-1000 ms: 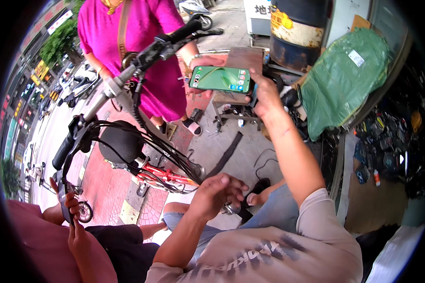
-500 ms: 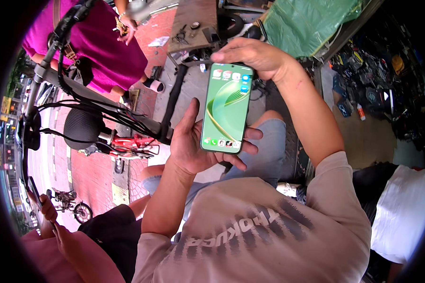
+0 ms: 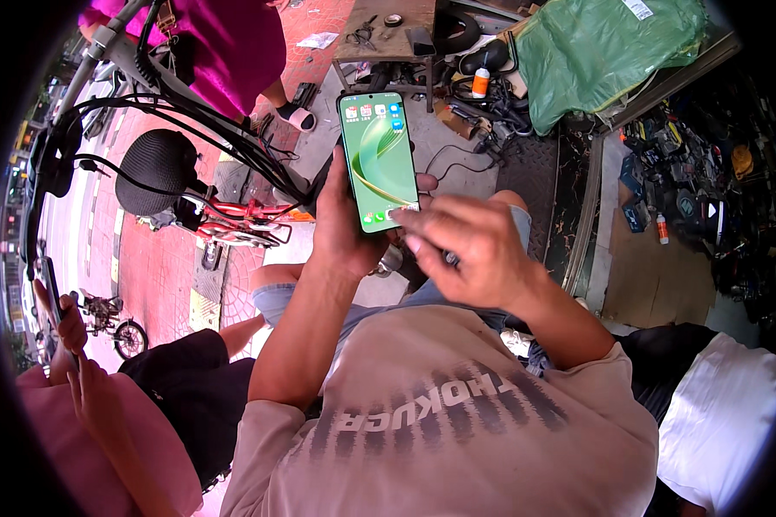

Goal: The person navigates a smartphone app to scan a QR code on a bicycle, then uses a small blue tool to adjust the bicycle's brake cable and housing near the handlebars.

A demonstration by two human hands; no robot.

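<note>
A smartphone [image 3: 376,172] with a lit screen, a green wallpaper and rows of app icons stands upright before me, near the middle of the head view. My left hand [image 3: 343,231] is closed around its lower part from beneath, thumb along the left edge and fingertips showing past the right edge. Over the screen's lower right corner hovers my right hand [image 3: 478,250], forefinger stretched out toward the bottom row of icons. Its thumb sits apart below, and I see nothing held in it. Whether the fingertip touches the glass I cannot tell.
Bicycle handlebars with cables and a dark basket-like part [image 3: 157,172] rise at left. Beyond stands a wooden table [image 3: 386,39] with small tools; a green plastic sheet [image 3: 612,65] lies at right above piled parts [image 3: 681,194]. People stand at left, one holding a phone [image 3: 52,289].
My right hand has come down from the phone's top edge to its lower right corner. The phone has shifted slightly left and up, and my left hand has closed more around it.
</note>
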